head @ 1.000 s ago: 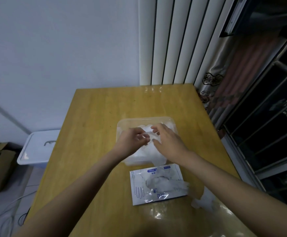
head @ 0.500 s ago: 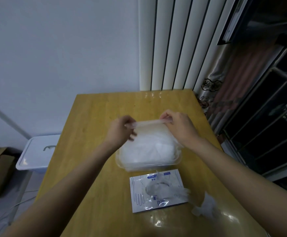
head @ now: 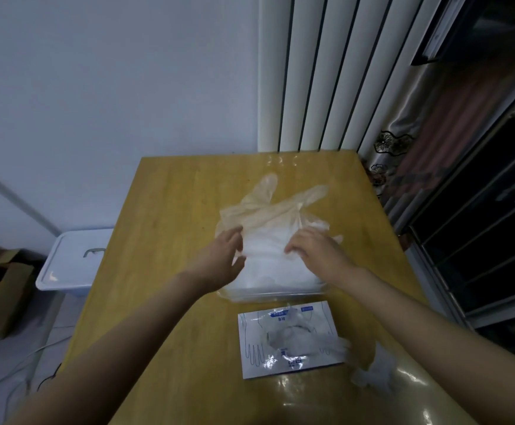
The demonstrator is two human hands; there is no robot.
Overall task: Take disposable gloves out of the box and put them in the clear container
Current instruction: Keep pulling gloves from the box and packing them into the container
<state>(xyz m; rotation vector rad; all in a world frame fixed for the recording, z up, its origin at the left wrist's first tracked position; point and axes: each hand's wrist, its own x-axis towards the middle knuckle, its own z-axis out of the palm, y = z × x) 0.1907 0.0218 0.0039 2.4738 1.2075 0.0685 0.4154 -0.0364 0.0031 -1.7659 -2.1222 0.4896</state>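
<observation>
Beside the wall (head: 112,87), a wooden table (head: 164,216) holds the clear container (head: 280,295)

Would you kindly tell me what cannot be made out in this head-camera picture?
- Head view: clear container, far rim hidden by the glove, left hand and right hand.
- Head view: glove box print, too small, with glare.
- Head view: number of gloves in the container, a blurred white heap.

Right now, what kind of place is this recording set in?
Likely a room in a home: a wooden table against a plain wall, a patterned curtain at the right, and a lidded plastic storage bin beside cardboard boxes on the floor.
</observation>
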